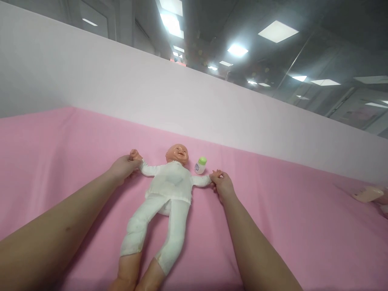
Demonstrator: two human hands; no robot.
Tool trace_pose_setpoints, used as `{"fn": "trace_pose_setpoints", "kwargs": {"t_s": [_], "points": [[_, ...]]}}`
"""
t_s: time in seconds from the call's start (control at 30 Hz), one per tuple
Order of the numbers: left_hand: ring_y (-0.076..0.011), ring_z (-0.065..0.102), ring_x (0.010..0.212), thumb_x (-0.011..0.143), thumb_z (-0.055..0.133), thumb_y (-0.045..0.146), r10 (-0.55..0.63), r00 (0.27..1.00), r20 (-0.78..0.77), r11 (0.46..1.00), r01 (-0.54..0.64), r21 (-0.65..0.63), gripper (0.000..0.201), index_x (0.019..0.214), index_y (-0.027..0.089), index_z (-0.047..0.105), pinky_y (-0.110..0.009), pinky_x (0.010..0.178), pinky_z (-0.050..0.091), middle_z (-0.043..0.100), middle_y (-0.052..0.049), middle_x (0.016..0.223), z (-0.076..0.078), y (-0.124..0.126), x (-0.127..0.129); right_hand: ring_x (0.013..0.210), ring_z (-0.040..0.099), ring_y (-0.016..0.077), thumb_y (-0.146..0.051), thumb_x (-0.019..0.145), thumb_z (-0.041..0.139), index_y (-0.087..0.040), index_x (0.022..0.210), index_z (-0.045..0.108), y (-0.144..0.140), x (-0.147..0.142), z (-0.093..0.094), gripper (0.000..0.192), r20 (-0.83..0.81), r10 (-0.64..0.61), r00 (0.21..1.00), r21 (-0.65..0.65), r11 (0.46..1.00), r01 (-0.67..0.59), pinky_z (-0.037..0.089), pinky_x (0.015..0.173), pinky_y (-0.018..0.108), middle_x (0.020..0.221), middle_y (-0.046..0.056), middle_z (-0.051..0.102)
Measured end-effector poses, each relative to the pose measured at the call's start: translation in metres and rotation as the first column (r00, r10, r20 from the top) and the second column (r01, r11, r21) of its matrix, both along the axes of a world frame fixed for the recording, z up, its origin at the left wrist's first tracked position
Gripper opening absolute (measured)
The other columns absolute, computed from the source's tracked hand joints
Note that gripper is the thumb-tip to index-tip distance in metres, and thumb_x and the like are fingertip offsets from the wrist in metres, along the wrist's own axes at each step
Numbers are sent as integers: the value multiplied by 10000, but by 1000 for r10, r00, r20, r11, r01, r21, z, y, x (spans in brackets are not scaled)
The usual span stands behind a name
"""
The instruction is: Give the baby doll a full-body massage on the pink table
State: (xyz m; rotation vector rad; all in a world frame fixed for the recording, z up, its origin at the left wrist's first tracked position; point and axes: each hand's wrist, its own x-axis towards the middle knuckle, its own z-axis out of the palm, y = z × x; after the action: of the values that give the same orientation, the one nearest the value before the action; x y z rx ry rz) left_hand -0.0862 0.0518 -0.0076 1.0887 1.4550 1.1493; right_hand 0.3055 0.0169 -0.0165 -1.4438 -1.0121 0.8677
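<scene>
A baby doll [171, 180] with a white cloth body lies face up, its head toward the wall and its arms spread wide. My left hand [123, 167] is closed round the doll's wrist on the left side. On the other side, my right hand [222, 185] pinches the doll's hand between thumb and fingers. A small bottle [200, 165] with a green cap lies beside the doll's head, close to my right hand but apart from it. The doll's feet run partly out of the bottom of the view.
Pink cloth [281, 218] covers the surface under the doll. Behind it rises a white wall panel [145, 97]. At the far right edge lies a pale, skin-coloured object [368, 194], only partly visible. Ceiling lights shine beyond the panel.
</scene>
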Motion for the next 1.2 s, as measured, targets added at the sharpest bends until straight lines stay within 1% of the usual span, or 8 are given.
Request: {"fn": "trace_pose_setpoints", "kwargs": {"t_s": [0.13,0.2,0.37,0.6,0.77,0.97,1.07,1.2], "points": [[-175,634,649,691,741,389,-122,989,-85,975,135,176,351,941,198,586,-252,496,440,664,-25,824,14,-18,12,621,571,117,-331,684,819,-223,1220,585,-15,-25,15,595,79,98,992,254,960,-115,491,547,260,1052,48,702],[-170,643,700,706,748,414,-191,967,-169,938,231,258,384,995,216,590,-253,533,465,685,-23,926,22,-30,23,633,561,120,-296,702,801,-228,1192,633,-26,-40,23,522,250,158,955,272,935,-226,499,587,272,1006,30,701],[-150,574,580,744,709,462,-300,835,-462,882,427,198,324,972,237,654,-247,518,425,638,33,688,32,-54,46,822,637,157,-190,817,691,-298,1141,733,-48,-67,32,344,657,346,670,187,787,-589,534,741,297,1047,18,699],[-205,655,718,652,652,285,-330,639,-695,787,593,171,345,991,248,703,-283,610,477,695,8,820,33,-54,49,1173,608,211,-56,823,603,-357,1230,719,-46,-68,24,519,809,393,437,-5,748,-663,478,1055,401,1275,35,625],[-177,620,637,702,702,370,-340,752,-565,824,527,205,325,1003,245,692,-270,579,474,668,28,731,25,-53,47,1066,638,199,-125,852,605,-323,1249,708,-45,-66,22,455,715,379,587,97,778,-620,512,978,372,1194,34,673],[-170,641,661,752,716,448,-105,953,-285,929,197,315,349,999,216,634,-264,581,504,688,0,804,24,-38,32,625,561,136,-377,798,725,-273,1318,632,-23,-39,17,538,342,158,926,180,956,-230,521,640,299,883,-7,703],[-164,638,646,724,711,362,6,998,-58,969,9,248,297,949,198,608,-277,571,526,678,-20,839,20,-21,17,624,582,129,-423,779,738,-247,1336,568,-7,-20,10,609,115,87,990,200,974,-109,513,581,268,974,22,713],[-142,577,543,640,731,277,140,984,114,989,-145,38,250,808,197,564,-238,478,457,591,10,649,6,1,-3,506,527,120,-466,805,719,-212,1139,576,5,-1,-1,444,16,-3,1000,26,1000,2,386,413,203,685,-16,625]]}}
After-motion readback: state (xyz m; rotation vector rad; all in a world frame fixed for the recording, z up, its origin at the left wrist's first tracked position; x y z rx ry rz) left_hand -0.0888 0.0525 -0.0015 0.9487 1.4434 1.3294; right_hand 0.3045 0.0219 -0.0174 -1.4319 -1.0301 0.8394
